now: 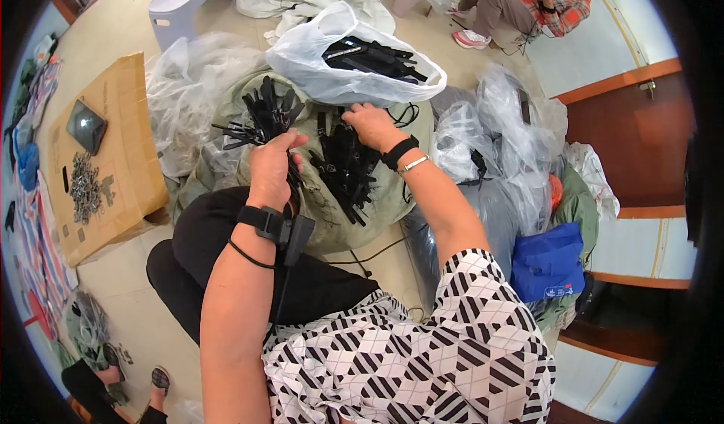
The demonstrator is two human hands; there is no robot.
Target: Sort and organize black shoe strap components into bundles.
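My left hand point(273, 169) is closed around a bunch of thin black strips point(270, 111), whose ends fan out above the fist. To its right, a loose pile of similar black strips point(347, 171) lies on a stuffed olive-green sack point(302, 231). My right hand point(375, 131) reaches over the far end of that pile with bent fingers drawn together; what is between the fingertips is too small to make out. Just beyond it stands a white plastic bag point(313, 66), open at the top, with more black strips point(373, 56) inside.
On the left, a cardboard sheet point(124, 167) bears a dark dish point(87, 126) and a heap of small metal pieces point(85, 186). Clear plastic bags point(520, 149) and a blue bag point(548, 262) crowd the right. A white stool point(188, 5) and a seated person point(528, 5) are farther off.
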